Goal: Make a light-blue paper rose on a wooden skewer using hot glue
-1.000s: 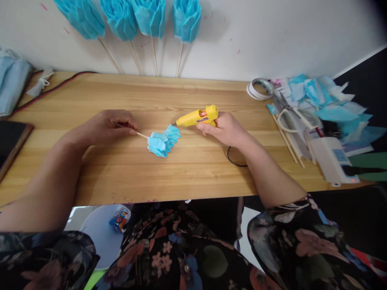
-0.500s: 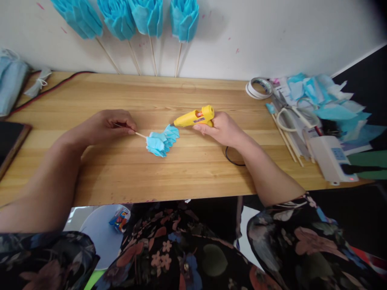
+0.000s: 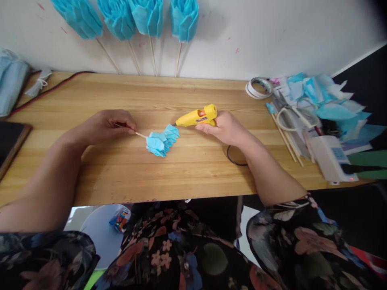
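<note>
A small blue folded-paper flower (image 3: 161, 141) lies on the wooden table (image 3: 181, 177), fixed to a thin wooden stick. My left hand (image 3: 105, 125) pinches that stick at its free end, left of the flower. My right hand (image 3: 225, 128) grips a yellow glue gun (image 3: 198, 116), whose nozzle points left and touches the flower's upper right edge. The gun's black cord loops on the table by my right wrist.
Several finished blue paper flowers (image 3: 148, 18) on sticks lean against the wall at the back. At the right lie a tape roll (image 3: 258, 88), scissors (image 3: 287, 110), spare sticks, blue paper scraps and a white device (image 3: 332, 159). A dark tablet (image 3: 9, 143) sits at the left edge.
The glue gun shifted slightly to the right and its nozzle stays at the flower's edge. My left hand has not moved.
</note>
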`<state>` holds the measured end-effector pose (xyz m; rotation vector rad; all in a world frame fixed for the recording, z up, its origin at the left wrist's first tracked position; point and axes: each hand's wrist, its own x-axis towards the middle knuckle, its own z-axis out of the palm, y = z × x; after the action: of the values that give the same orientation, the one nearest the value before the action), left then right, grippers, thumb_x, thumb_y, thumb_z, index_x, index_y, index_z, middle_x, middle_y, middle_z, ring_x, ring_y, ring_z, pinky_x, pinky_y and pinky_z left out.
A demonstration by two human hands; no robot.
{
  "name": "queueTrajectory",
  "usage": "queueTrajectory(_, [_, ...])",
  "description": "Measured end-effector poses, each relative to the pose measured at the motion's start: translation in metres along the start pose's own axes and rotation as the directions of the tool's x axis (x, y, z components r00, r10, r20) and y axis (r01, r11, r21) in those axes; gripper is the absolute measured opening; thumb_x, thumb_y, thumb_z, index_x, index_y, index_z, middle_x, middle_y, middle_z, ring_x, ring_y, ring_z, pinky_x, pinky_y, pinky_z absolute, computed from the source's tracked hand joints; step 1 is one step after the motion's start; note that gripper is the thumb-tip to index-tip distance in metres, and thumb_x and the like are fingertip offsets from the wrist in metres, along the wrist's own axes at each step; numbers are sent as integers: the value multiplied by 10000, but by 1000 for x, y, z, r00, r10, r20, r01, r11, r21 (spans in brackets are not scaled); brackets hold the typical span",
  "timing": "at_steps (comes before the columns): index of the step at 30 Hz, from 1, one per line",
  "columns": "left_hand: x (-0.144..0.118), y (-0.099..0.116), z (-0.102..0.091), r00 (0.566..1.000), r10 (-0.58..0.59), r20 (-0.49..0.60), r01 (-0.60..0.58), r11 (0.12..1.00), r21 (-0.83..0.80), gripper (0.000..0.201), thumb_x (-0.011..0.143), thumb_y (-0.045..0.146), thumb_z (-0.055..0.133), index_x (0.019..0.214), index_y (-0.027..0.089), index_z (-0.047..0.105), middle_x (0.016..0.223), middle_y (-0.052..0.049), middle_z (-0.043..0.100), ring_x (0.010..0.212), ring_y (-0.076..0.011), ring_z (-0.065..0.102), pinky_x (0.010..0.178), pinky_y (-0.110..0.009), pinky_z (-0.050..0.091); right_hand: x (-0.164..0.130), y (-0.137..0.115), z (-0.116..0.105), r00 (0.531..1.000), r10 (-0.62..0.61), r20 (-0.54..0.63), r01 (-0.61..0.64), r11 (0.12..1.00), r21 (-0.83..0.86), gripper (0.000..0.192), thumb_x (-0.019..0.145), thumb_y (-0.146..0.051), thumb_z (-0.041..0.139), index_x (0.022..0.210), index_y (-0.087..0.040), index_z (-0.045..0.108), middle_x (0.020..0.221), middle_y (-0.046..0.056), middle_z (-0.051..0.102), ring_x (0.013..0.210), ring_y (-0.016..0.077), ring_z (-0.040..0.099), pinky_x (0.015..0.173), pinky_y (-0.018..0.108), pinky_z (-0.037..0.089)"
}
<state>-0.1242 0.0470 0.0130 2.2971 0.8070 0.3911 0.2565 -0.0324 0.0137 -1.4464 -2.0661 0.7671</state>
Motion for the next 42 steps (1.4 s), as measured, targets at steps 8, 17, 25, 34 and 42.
queueTrajectory(8, [0,-1,1,1000,-16,-7,15,1000,-12,256,916,413,668,842,179,740,808,-24,703,737,-136,634,670,-228,486,-3,-2,-8,999,10,45,-9,1000,-20,414,946,-548,697,1126,-188,794,1013,74,801,896,235,695,838,367,519])
queueTrajectory(17, [-1,0,1,999,-40,-11,40,999,-14,260,905,422,670,842,179,741,813,-25,703,739,-136,639,669,-225,492,-6,-4,-15,996,46,72,-45,999,-14,406,908,-561,712,1011,-174,775,873,47,752,789,199,628,747,335,466])
queueTrajectory(25, [-1,-1,1,1000,-23,-11,23,1000,10,260,917,421,665,840,181,733,819,-25,703,741,-137,628,671,-228,479,-6,-4,-15,995,5,104,-11,999,51,423,880,-595,708,958,-180,749,820,27,705,761,184,589,737,332,464])
queueTrajectory(34, [-1,-2,0,999,-40,1,40,999,15,302,919,465,661,848,179,731,828,-28,703,749,-144,630,686,-237,493,-10,-5,-24,990,78,116,-79,997,5,400,939,-576,661,794,-203,658,696,2,602,681,157,526,659,315,406])
queueTrajectory(42, [-1,0,0,999,-44,-4,44,999,7,294,911,457,659,841,179,727,809,-20,702,745,-131,630,669,-214,488,-8,-4,-21,992,59,113,-57,998,-13,454,950,-637,638,789,-212,640,676,-6,586,670,154,514,657,315,409])
